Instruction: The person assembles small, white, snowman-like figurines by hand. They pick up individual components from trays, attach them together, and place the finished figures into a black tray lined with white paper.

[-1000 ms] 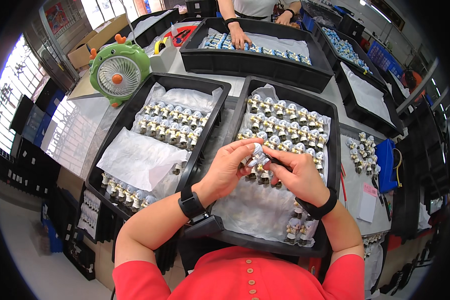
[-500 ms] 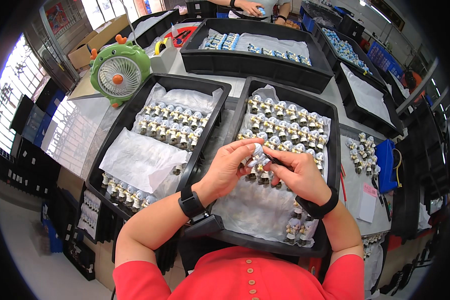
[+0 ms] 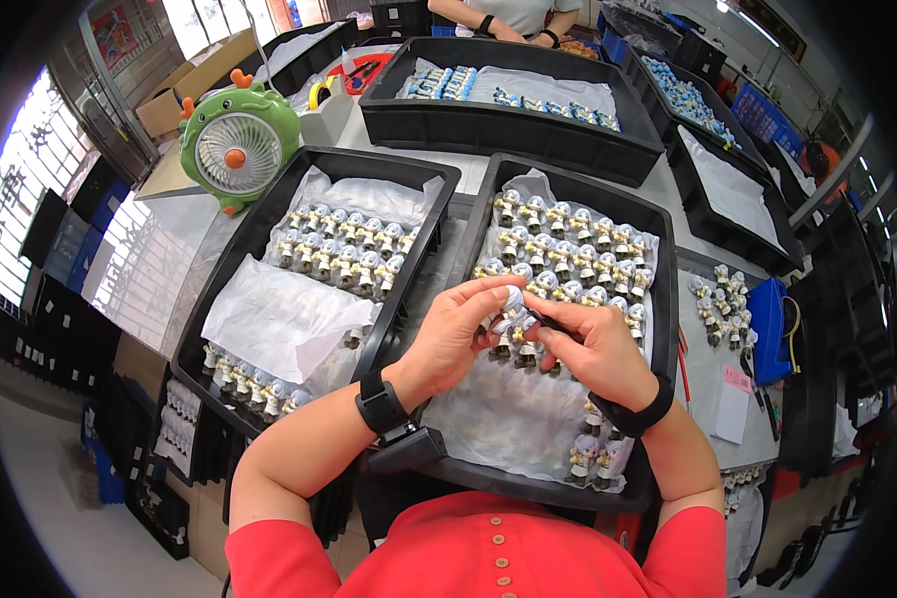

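Pinched in my left hand (image 3: pixel 456 334) is a small figurine (image 3: pixel 513 301) with pale blue-white hair, held above the right black tray (image 3: pixel 665 289). My right hand (image 3: pixel 606 357) grips a slim dark tool (image 3: pixel 548 319), its tip against or very near the figurine; the exact contact is hidden by my fingers. Below and beyond my hands, rows of similar figurines (image 3: pixel 558 254) lie on white paper (image 3: pixel 488 424) in this tray. A few more figurines (image 3: pixel 583 456) lie at its near right corner.
Left of my hands, another black tray (image 3: pixel 447 194) holds figurines partly under a paper sheet (image 3: pixel 269 314). A green fan (image 3: pixel 237 149) stands behind it. Farther back is a large tray (image 3: pixel 508 130) with blue pieces. Loose figurines (image 3: pixel 723 304) and a blue case (image 3: pixel 767 329) lie right. A co-worker's hands (image 3: pixel 513 35) are beyond.
My hands, the figurine and the tool have barely shifted. The co-worker's hands have lowered behind the far tray, and the blue piece there is out of sight. The left tray's paper sheet has stirred slightly.
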Demonstrator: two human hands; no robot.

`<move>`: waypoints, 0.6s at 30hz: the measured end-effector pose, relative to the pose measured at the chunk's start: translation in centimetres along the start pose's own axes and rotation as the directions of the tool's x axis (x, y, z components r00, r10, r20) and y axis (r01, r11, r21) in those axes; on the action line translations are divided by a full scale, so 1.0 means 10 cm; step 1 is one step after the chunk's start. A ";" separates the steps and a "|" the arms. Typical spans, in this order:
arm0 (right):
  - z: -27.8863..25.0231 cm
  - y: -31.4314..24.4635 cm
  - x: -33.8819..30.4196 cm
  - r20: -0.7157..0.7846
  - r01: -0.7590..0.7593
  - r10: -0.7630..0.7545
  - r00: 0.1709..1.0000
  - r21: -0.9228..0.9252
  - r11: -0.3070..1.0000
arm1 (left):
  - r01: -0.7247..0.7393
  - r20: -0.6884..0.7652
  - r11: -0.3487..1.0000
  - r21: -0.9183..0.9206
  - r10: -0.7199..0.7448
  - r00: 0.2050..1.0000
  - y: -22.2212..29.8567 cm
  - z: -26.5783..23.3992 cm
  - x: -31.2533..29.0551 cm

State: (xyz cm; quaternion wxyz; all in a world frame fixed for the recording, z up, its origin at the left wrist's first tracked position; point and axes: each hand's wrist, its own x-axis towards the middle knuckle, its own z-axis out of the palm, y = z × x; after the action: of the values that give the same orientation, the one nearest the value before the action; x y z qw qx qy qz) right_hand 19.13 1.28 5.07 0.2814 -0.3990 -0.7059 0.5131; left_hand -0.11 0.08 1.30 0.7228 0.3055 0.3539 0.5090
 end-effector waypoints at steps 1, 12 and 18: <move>0.00 0.00 0.00 0.000 0.000 0.000 1.000 -0.005 1.000 | 0.000 -0.002 1.000 0.000 0.000 1.000 0.00 0.00 0.00; 0.01 0.00 0.00 -0.012 0.007 -0.007 1.000 -0.028 1.000 | 0.001 -0.009 1.000 -0.013 -0.001 1.000 0.00 0.00 0.00; 0.00 0.03 0.00 -0.016 0.013 -0.013 1.000 0.018 1.000 | 0.002 0.002 1.000 -0.020 -0.002 1.000 -0.01 0.00 0.00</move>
State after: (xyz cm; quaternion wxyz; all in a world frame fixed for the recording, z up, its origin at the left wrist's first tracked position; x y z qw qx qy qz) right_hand 19.16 1.32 4.81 0.2936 -0.3959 -0.7017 0.5145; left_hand -0.11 0.09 1.21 0.7265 0.2985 0.3485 0.5116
